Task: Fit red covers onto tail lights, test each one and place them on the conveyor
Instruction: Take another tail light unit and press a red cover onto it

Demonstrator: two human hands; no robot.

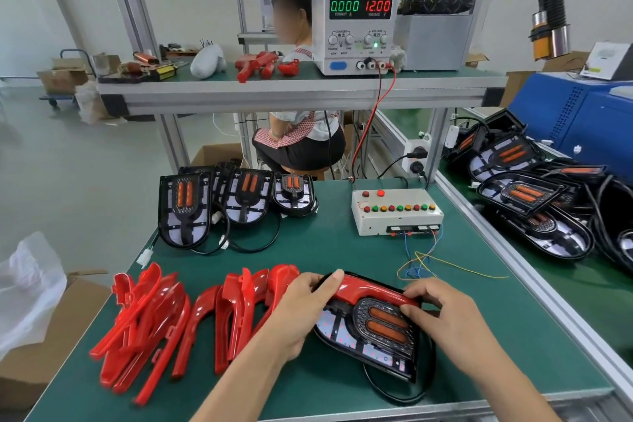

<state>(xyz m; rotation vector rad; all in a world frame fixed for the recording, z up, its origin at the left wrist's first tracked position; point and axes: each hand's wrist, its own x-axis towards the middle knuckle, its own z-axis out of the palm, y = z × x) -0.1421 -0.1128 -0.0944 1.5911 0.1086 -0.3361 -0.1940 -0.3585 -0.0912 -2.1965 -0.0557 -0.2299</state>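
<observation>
Tail light (373,332) lies flat on the green bench (325,250), near edge, right of the loose red covers (164,322). One red cover (363,291) sits along its top rim. My left hand (301,308) curls around the light's left end, thumb on the cover. My right hand (445,312) presses fingertips on the cover's right end.

Bright, even light; soft shadows; edges bowed

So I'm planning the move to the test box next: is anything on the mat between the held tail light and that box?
Only loose coloured wires trailing from the test box lie between it and the tail light in both hands.
</observation>
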